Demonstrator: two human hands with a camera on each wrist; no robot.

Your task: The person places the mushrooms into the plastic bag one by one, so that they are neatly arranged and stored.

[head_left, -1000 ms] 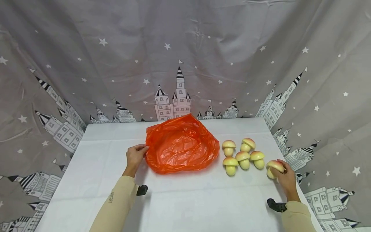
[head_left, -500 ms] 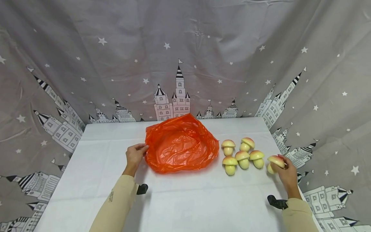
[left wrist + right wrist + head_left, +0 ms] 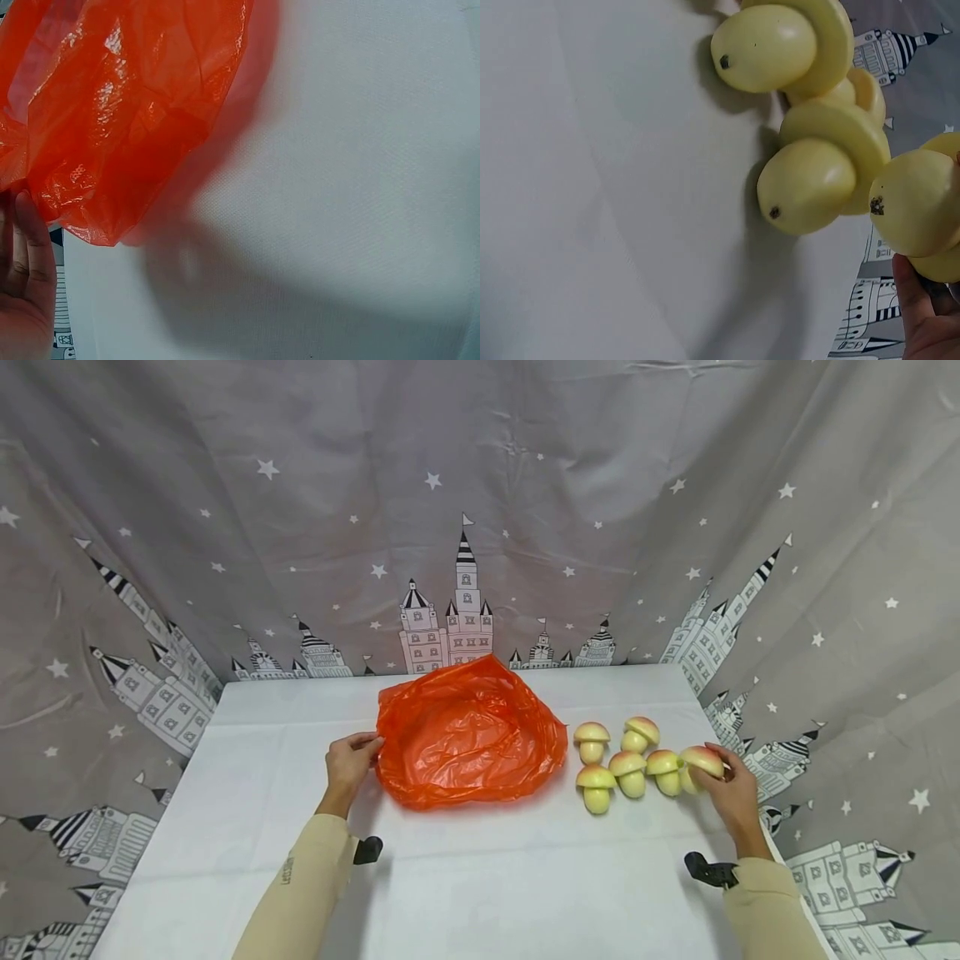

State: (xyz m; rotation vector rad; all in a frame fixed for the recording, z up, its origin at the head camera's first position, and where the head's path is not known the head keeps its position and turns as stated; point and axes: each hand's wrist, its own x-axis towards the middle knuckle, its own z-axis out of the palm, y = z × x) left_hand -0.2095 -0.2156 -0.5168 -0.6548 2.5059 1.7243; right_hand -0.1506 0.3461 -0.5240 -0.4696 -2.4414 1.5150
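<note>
My left hand [image 3: 350, 768] pinches the left edge of an orange-red plastic bag [image 3: 472, 743], which lies on the table with its mouth spread wide. In the left wrist view, the thumb and fingers [image 3: 34, 240] meet at the crumpled rim of the bag [image 3: 142, 97]. On the right, my right hand [image 3: 735, 793] grips a toy mushroom [image 3: 703, 760] by its cap, with its stem toward me. That mushroom overlaps the neighbouring mushroom [image 3: 665, 770] in the head view. From the right wrist, the held mushroom [image 3: 915, 202] shows a dark spot on its stem end.
Several more yellow mushrooms with reddish caps, among them a front-left mushroom [image 3: 597, 787], lie in a cluster right of the bag. A white cloth covers the table [image 3: 510, 885]. A grey curtain [image 3: 570, 510] with castles and stars hangs behind and at both sides.
My right hand has carried the held mushroom away from me and left, up to the cluster. The left hand and the bag have stayed in place.
</note>
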